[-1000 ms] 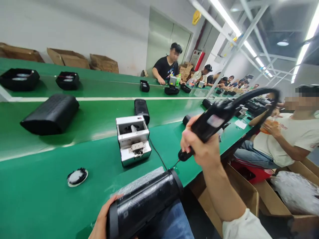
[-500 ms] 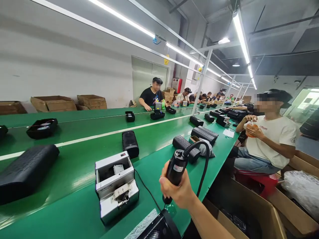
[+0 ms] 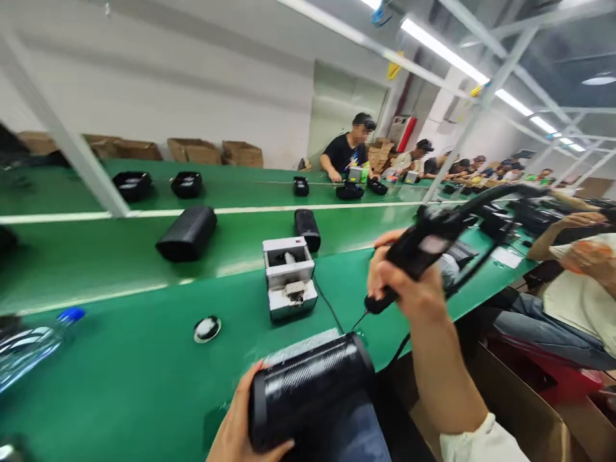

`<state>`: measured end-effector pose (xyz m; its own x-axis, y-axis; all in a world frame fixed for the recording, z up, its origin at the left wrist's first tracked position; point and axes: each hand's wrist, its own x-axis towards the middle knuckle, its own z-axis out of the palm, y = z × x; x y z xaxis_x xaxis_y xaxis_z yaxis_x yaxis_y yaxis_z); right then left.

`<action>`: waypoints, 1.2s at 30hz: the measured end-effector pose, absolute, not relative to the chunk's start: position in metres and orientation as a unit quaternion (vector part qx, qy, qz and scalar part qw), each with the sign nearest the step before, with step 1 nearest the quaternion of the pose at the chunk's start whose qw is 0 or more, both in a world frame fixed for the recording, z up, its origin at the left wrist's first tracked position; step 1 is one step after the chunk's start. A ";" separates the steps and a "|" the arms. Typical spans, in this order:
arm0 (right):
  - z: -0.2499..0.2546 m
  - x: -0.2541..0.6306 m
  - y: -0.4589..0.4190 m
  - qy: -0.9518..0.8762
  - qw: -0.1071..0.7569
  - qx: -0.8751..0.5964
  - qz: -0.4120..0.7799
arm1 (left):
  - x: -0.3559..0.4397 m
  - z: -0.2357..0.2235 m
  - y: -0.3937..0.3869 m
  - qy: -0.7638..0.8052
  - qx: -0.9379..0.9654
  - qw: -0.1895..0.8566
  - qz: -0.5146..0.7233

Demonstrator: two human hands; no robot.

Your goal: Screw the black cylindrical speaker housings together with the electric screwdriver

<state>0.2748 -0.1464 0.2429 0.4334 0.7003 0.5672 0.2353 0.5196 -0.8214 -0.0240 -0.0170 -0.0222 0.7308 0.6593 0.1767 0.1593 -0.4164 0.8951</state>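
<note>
My right hand (image 3: pixel 409 279) is closed around a black electric screwdriver (image 3: pixel 421 247), somewhat blurred, with its cable looping off to the right. The thin bit points down and left, just above the far right end of a black speaker with a mesh grille (image 3: pixel 308 369). Whether the bit touches the speaker I cannot tell. At the speaker's left end, my left hand (image 3: pixel 240 417) grips it, fingers on the far side and thumb on the near side. Beyond the speaker stands a white screw feeder (image 3: pixel 290 279) with an open top.
A small round black-and-white part (image 3: pixel 207 329) lies on the green table (image 3: pixel 144 378), and a plastic bottle with a blue cap (image 3: pixel 33 346) is at the left. Black speaker housings (image 3: pixel 187 234) sit along the line. A co-worker (image 3: pixel 577 269) sits at right, near cardboard boxes (image 3: pixel 514 404).
My view has swung left and down. The screwdriver has tilted, its bit now near the speaker. My left hand has come into view, holding the speaker.
</note>
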 end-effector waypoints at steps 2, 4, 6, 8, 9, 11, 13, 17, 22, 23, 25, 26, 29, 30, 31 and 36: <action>0.260 0.266 -0.130 -0.525 0.734 -0.419 0.101 | -0.025 -0.017 -0.025 0.251 0.805 0.477 0.246; 0.267 0.256 -0.103 -0.519 0.756 -0.395 0.054 | -0.026 -0.013 -0.028 0.253 0.812 0.471 0.235; 0.264 0.248 -0.072 -0.495 0.765 -0.411 0.044 | -0.027 -0.011 -0.028 0.253 0.817 0.465 0.228; 0.254 0.244 -0.045 -0.474 0.761 -0.440 0.050 | -0.027 -0.012 -0.026 0.247 0.821 0.464 0.224; 0.249 0.243 -0.034 -0.468 0.759 -0.450 0.052 | -0.028 -0.012 -0.025 0.242 0.823 0.464 0.221; 0.239 0.245 -0.019 -0.457 0.759 -0.460 0.051 | -0.028 -0.013 -0.024 0.234 0.826 0.465 0.216; 0.232 0.247 -0.010 -0.443 0.760 -0.473 0.050 | -0.028 -0.012 -0.023 0.231 0.826 0.466 0.216; 0.224 0.251 -0.001 -0.420 0.759 -0.495 0.051 | -0.027 -0.011 -0.024 0.229 0.824 0.469 0.218; 0.223 0.251 -0.001 -0.414 0.757 -0.502 0.053 | -0.027 -0.008 -0.027 0.241 0.810 0.487 0.222; 0.223 0.251 -0.002 -0.417 0.757 -0.501 0.052 | -0.027 -0.008 -0.027 0.243 0.807 0.489 0.224; 0.226 0.249 -0.004 -0.422 0.757 -0.496 0.047 | -0.027 -0.006 -0.029 0.244 0.806 0.489 0.228; 0.226 0.249 -0.004 -0.424 0.757 -0.495 0.045 | -0.027 -0.006 -0.029 0.243 0.806 0.489 0.230; 0.226 0.249 0.000 -0.423 0.755 -0.499 0.046 | -0.026 -0.007 -0.029 0.242 0.808 0.486 0.228; 0.224 0.249 0.003 -0.421 0.754 -0.502 0.049 | -0.026 -0.007 -0.028 0.239 0.810 0.485 0.227; 0.223 0.250 0.004 -0.419 0.752 -0.505 0.053 | -0.026 -0.008 -0.027 0.234 0.813 0.483 0.224; 0.217 0.250 -0.001 -0.412 0.749 -0.514 0.069 | -0.025 -0.005 -0.025 0.221 0.823 0.476 0.218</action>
<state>0.2499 -0.0005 0.2171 0.6505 0.5269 0.5471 0.3215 0.4616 -0.8268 -0.0254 -0.0248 -0.0046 0.8071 0.5715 0.1485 0.1557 -0.4485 0.8801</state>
